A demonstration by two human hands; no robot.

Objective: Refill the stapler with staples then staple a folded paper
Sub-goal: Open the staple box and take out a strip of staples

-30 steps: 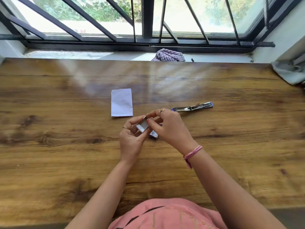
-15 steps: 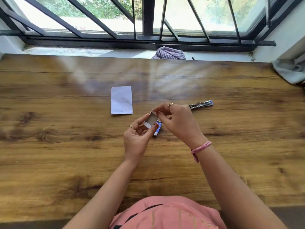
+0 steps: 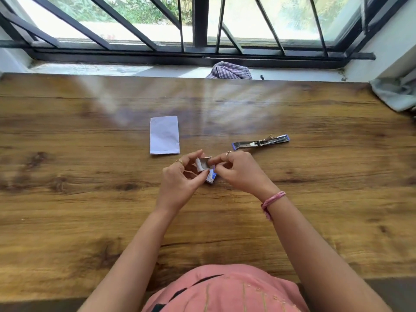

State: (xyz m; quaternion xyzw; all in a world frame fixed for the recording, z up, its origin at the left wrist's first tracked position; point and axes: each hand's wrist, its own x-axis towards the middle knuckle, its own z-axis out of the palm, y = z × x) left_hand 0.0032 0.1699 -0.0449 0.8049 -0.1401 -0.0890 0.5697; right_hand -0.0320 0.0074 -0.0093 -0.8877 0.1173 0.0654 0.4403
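Both hands are up over the middle of the wooden table [image 3: 67, 221], working close together. The left hand [image 3: 180, 183] has its thumb and fingers closed around a small staple box tray [image 3: 202, 164], a pale cardboard piece with its open side facing the camera, tilted up off the table. The right hand [image 3: 238, 170] comes in from the other side, fingertips pinched narrow at the tray's edge; whether it has staples between them, I cannot tell, it is too small to see. Just below and between the two hands sits the blue and white box sleeve [image 3: 211, 176], partly hidden behind the left thumb; I cannot tell whether it rests on the table or is held.

Beyond the right hand, a little further out and to its right, lies the stapler [image 3: 261, 142], swung open flat on the wood, metal channel showing, blue at its ends. It is apart from both hands. Beyond the left hand, just past its fingertips and slightly to its left, the folded paper [image 3: 164, 135] lies flat, white, untouched.

There is a ring on each hand and a pink band [image 3: 272, 200] on the right wrist. Far beyond the hands, a checked cloth [image 3: 229, 70] sits on the window sill.
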